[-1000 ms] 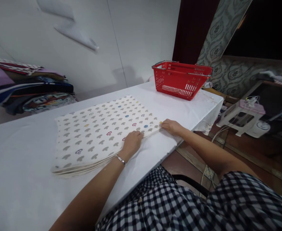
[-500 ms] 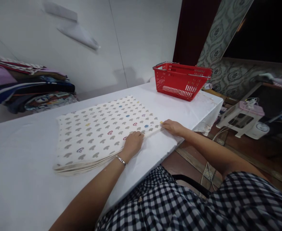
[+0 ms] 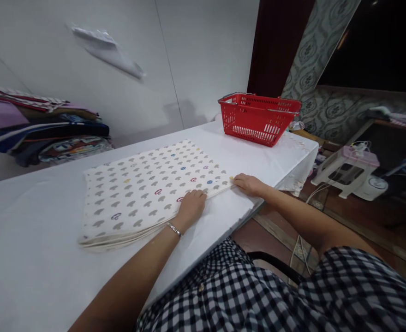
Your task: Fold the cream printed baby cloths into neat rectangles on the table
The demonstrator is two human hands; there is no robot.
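A folded cloth [image 3: 144, 184], white with grey mushroom shapes and a few coloured ones, lies flat on the white-covered table in several layers. The layers show along its near left edge. My left hand [image 3: 192, 206], with a silver bracelet at the wrist, grips the middle of the near edge, fingers on top and thumb out of sight. At the near right corner, my right hand [image 3: 248, 184] is closed on the cloth's edge between thumb and fingers.
A red plastic basket [image 3: 258, 120] with metal handles stands at the table's far right. Folded clothes [image 3: 47, 124] are stacked beyond the table at left. A pink-topped stool [image 3: 351, 163] and a white appliance [image 3: 372, 186] are on the floor to the right.
The camera view has shifted very slightly. Both hands keep their hold on the cloth's near edge, and the cloth lies as before.
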